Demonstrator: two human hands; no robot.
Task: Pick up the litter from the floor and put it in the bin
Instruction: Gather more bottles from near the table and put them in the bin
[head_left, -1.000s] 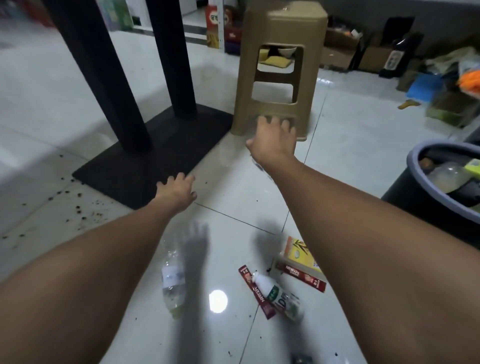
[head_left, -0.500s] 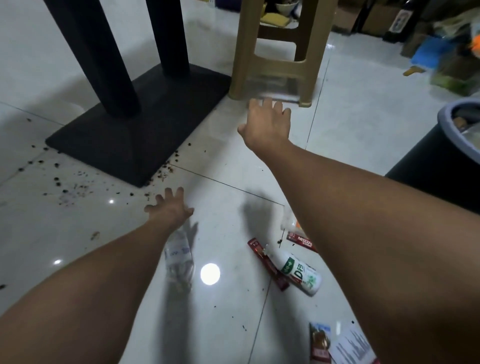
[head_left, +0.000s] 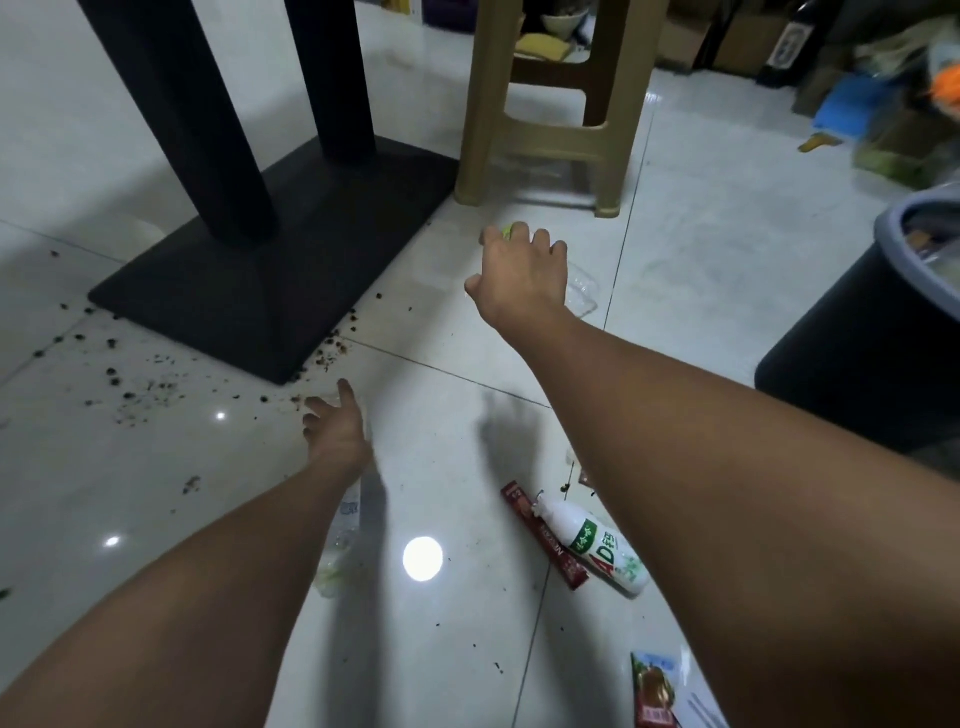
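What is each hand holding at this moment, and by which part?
The right hand seems to grip a clear plastic container round its middle, with the green cap showing beyond the hand. The left hand holds nothing.

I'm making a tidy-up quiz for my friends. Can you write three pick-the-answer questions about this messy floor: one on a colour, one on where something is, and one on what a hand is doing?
1. What colour is the stool?
A) blue B) red C) tan

2. Where is the white bottle?
A) on a bed B) on the floor next to a red sachet C) on the stool

3. How is the left hand?
A) open, fingers spread B) gripping the white bottle C) holding a broom

Answers: 1 C, its legs and crossbar are tan plastic. 2 B, it lies on its side on the tiles by the sachet. 3 A, its fingers are straight and apart.
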